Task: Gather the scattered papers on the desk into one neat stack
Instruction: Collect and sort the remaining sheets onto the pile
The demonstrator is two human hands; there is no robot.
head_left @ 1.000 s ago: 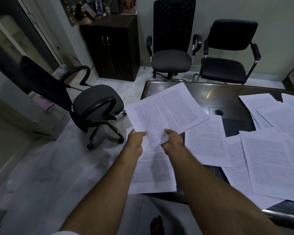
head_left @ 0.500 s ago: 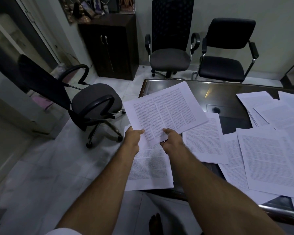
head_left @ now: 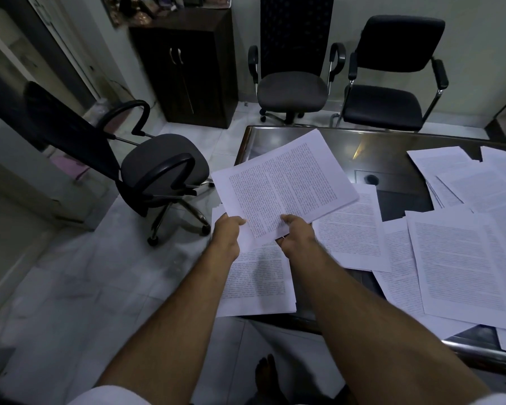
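Observation:
A printed sheet of paper (head_left: 284,182) is held up above the left end of the dark glossy desk (head_left: 351,141), tilted with its far corner to the right. My left hand (head_left: 227,233) pinches its near left edge and my right hand (head_left: 297,233) pinches its near edge a little to the right. Under my hands another printed sheet (head_left: 257,285) lies on the desk corner, overhanging the edge. Several more printed sheets (head_left: 462,258) are spread overlapping across the right half of the desk.
A grey swivel chair (head_left: 161,171) stands on the tiled floor just left of the desk. Two more chairs (head_left: 292,89) stand beyond the far edge, beside a dark cabinet (head_left: 187,68). My bare foot (head_left: 266,375) shows below the desk's near edge.
The view has shifted slightly; the held sheet and both hands stay in nearly the same grip and place above the desk corner.

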